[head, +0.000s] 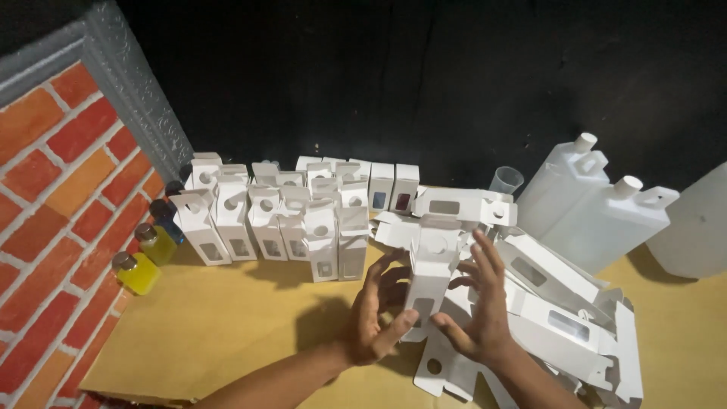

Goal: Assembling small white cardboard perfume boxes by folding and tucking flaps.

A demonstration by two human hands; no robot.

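Note:
My left hand and my right hand flank a small upright white carton with a cut-out window and a hang tab on top. The fingers of both hands are spread, and their tips touch the carton's sides. The carton stands above a heap of flat, unfolded white cartons spread out on the right. To the left, several assembled white cartons stand in rows near the black wall.
Small bottles of yellow liquid and a blue one lie along the brick-pattern wall at left. Two large white plastic jugs and a clear small cup stand at the back right. Brown cardboard covers the work surface.

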